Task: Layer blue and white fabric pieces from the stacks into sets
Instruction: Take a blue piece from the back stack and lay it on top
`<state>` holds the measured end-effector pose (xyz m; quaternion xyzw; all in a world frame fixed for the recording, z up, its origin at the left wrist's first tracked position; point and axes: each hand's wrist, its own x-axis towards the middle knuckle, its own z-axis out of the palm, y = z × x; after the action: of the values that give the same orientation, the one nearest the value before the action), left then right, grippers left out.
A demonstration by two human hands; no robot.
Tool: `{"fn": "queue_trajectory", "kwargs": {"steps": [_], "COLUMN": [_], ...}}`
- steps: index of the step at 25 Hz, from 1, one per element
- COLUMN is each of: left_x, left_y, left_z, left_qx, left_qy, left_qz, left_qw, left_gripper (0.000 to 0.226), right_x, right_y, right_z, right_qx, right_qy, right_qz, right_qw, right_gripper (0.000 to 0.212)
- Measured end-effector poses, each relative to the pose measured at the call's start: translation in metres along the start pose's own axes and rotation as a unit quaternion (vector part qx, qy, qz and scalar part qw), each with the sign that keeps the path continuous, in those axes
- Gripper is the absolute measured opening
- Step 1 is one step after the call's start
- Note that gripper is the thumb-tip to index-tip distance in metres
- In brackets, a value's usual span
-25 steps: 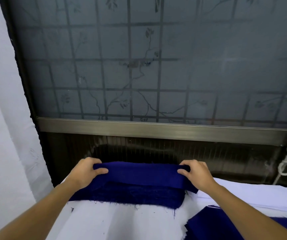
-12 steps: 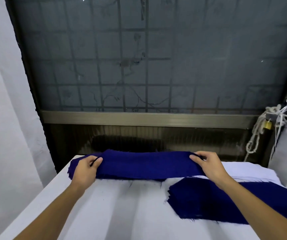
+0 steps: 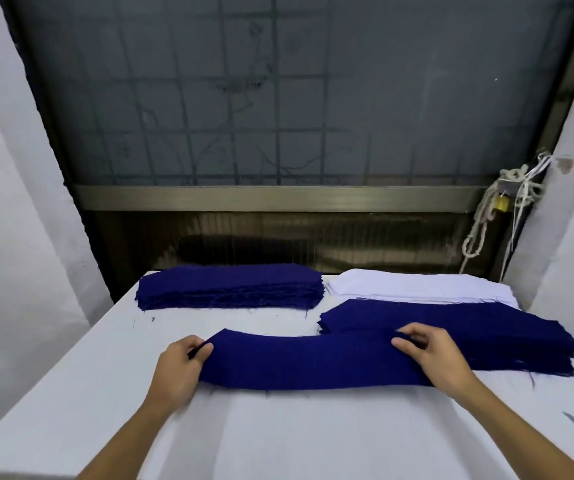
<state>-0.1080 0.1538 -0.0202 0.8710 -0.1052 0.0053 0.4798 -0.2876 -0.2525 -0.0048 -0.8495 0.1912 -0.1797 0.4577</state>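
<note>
The left hand [image 3: 178,368] pinches the left end of one blue piece [image 3: 310,362] between thumb and curled fingers. At the far left of the table [image 3: 278,438], the blue stack [image 3: 230,287] is thick, so most of the layering appears to be left. The piece spans the table's middle. The right hand [image 3: 434,358] pinches its right end over the near edge of a spread blue pile [image 3: 469,327]. The white stack [image 3: 417,287] lies behind that pile. No white layer covers this piece yet. Whether the pile contains white cannot be told.
</note>
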Motion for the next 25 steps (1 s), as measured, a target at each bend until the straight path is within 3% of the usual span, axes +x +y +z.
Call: {"fn": "queue_trajectory", "kwargs": {"steps": [4, 8, 12, 25], "left_x": [-0.021, -0.032, -0.033, -0.028], "left_y": [-0.016, -0.021, -0.022, -0.016], "left_z": [0.009, 0.014, 0.015, 0.015], "left_qx": [0.052, 0.141, 0.161, 0.137], "left_qy": [0.005, 0.037, 0.042, 0.038], "left_qz": [-0.009, 0.052, 0.065, 0.000], "left_qw": [0.999, 0.988, 0.984, 0.990], "left_gripper": [0.023, 0.025, 0.026, 0.018], "right_x": [-0.026, -0.051, -0.060, -0.059], "right_y": [0.027, 0.040, 0.036, 0.034], "right_z": [0.004, 0.005, 0.007, 0.008], "right_qx": [-0.050, -0.176, -0.244, -0.264], "right_qy": [0.015, 0.054, 0.092, 0.106], "right_qz": [0.022, 0.014, -0.008, 0.005], "right_qw": [0.998, 0.983, 0.965, 0.959], "right_gripper": [0.009, 0.014, 0.020, 0.032]}}
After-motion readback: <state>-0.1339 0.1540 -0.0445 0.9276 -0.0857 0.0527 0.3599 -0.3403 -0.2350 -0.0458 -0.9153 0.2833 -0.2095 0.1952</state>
